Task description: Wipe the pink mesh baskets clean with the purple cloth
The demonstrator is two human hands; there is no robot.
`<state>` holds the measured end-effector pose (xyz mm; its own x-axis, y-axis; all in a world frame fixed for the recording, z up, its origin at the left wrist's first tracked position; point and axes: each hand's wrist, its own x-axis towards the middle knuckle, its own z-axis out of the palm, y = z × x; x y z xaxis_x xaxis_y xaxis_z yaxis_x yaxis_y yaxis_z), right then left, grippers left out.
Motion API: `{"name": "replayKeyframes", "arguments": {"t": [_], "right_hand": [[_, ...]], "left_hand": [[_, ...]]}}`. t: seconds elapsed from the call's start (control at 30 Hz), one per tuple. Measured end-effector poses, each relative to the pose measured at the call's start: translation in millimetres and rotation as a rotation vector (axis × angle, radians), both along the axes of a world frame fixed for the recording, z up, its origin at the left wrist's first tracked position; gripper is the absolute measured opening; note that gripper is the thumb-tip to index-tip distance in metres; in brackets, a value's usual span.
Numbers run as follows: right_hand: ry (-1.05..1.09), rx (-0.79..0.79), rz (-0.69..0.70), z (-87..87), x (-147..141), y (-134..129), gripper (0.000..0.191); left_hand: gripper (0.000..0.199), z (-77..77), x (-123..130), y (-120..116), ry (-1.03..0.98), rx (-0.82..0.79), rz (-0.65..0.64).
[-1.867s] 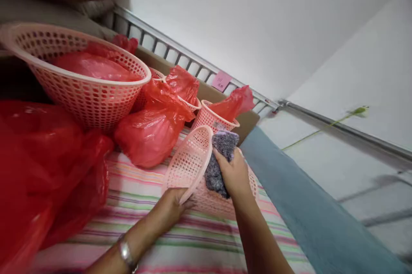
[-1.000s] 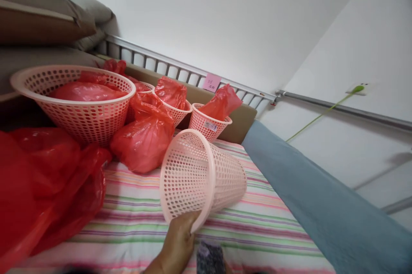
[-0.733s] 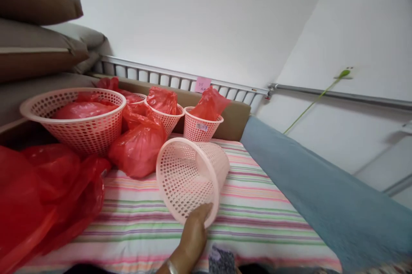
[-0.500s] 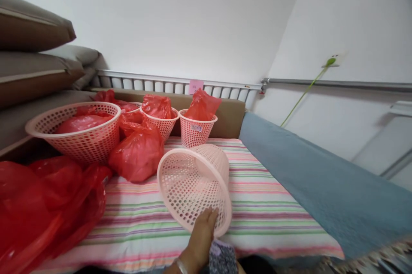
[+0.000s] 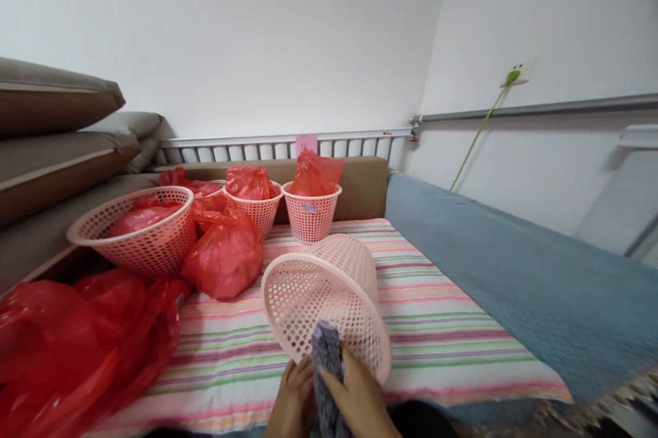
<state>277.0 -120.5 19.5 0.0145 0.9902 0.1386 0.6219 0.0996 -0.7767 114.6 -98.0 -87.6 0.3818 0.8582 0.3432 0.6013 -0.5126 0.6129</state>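
A grey knitted sock (image 5: 327, 369) with a lilac end stands up between my hands at the lower middle. My right hand (image 5: 357, 390) grips it from the right, thumb across its front. On its left side, my left hand (image 5: 292, 393) has curled fingers pressed against the edge of the sock; part of those fingers is hidden. Just beyond both hands, a pale pink perforated plastic basket (image 5: 354, 263) lies tipped on its side, its mouth towards me. The upper end of the sock overlaps the basket's opening in view.
Pink baskets (image 5: 311, 219) with red plastic bags stand along the back, and a larger basket (image 5: 154, 246) at left. Red bags (image 5: 223, 256) lie on the striped cloth (image 5: 436, 328). Stacked cushions (image 5: 56, 157) are at far left; a blue-covered edge (image 5: 478, 266) runs along the right.
My left hand has drawn back from inside the tipped basket to the sock. My right hand has come up into view with the sock, which now stands upright. The view has shifted slightly.
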Motion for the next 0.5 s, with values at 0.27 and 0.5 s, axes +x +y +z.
{"name": "replayKeyframes", "arguments": {"t": [0.27, 0.5], "right_hand": [[-0.103, -0.029, -0.056, -20.7, -2.5, 29.3, 0.044], [-0.034, -0.072, -0.19, -42.9, 19.7, 31.3, 0.046]], "left_hand": [[0.073, 36.7, -31.3, 24.6, -0.704, -0.222, 0.506], [0.046, 55.9, -7.9, 45.0, -0.755, -0.491, 0.131]]}}
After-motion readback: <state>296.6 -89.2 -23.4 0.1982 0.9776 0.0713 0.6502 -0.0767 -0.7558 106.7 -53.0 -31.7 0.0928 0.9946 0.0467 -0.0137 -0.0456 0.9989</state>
